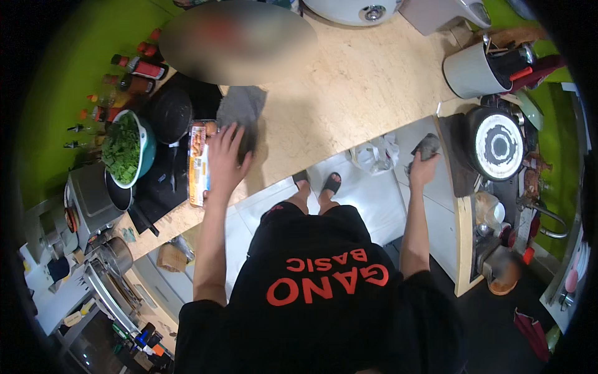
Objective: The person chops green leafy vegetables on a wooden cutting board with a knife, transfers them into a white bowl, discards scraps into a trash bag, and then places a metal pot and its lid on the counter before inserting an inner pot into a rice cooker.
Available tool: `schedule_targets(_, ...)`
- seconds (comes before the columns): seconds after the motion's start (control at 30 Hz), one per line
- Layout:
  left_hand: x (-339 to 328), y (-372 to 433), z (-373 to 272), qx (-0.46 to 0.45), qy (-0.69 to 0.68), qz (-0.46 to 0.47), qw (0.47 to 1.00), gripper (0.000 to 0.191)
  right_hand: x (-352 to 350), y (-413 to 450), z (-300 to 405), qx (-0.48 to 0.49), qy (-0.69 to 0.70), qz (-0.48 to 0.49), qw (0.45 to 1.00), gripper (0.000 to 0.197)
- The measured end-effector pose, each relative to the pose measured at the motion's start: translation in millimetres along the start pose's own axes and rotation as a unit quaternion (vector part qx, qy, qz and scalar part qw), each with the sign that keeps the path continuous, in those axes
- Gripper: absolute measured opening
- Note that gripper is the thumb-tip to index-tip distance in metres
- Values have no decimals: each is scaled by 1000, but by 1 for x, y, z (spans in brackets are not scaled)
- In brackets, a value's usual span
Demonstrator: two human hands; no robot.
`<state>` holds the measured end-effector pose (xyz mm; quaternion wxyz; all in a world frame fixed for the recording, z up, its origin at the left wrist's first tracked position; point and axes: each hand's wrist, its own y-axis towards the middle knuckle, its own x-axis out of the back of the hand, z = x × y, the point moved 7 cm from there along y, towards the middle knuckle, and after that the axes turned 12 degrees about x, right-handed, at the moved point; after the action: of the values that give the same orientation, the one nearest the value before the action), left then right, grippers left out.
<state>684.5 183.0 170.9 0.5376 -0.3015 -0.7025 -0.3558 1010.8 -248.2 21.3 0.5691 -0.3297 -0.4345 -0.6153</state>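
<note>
My left hand lies spread over the right side of a long packet of eggs, at the counter's left part beside a black hob; whether it grips the packet I cannot tell. A grey cloth lies flat just beyond its fingertips. Held out to the right over the floor, my right hand is closed on a crumpled grey cloth. A teal bowl of chopped leafy greens stands left of the packet, near a black frying pan.
Sauce bottles line the green wall at the left. A pot lid or pan base stands on the right counter, near a sink tap. A white container of utensils stands at the back right. A plastic bag lies below the counter's edge.
</note>
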Motion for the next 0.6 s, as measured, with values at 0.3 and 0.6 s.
schedule_targets(0.3,-100,54,25,225,-112,44,967,52,29,-65,202,184,358,37,915,57)
schedule_targets(0.6,-147,157,-88,-40,-173,-32,984,51,-14,-145,261,446,210,154,856,58)
